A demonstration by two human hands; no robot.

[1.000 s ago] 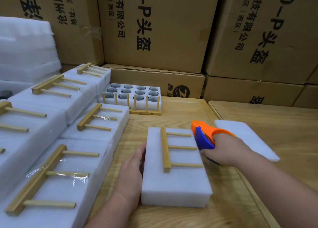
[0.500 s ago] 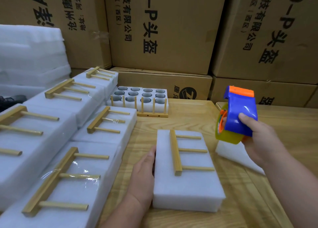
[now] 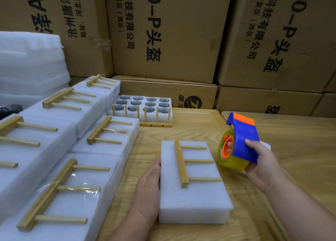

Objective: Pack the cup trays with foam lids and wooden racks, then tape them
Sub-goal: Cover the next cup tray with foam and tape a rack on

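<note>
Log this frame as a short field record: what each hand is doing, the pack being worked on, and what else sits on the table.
left hand: flat against the left side of the foam pack
right hand: grips the tape dispenser, raised right of the pack
wooden rack: lies on top of the foam pack, no tape visible over it
taped packs: stacked at left, racks under clear tape
open cup tray: at back, no lid, a rack leaning on its front
table: wooden
background: cardboard boxes
</note>
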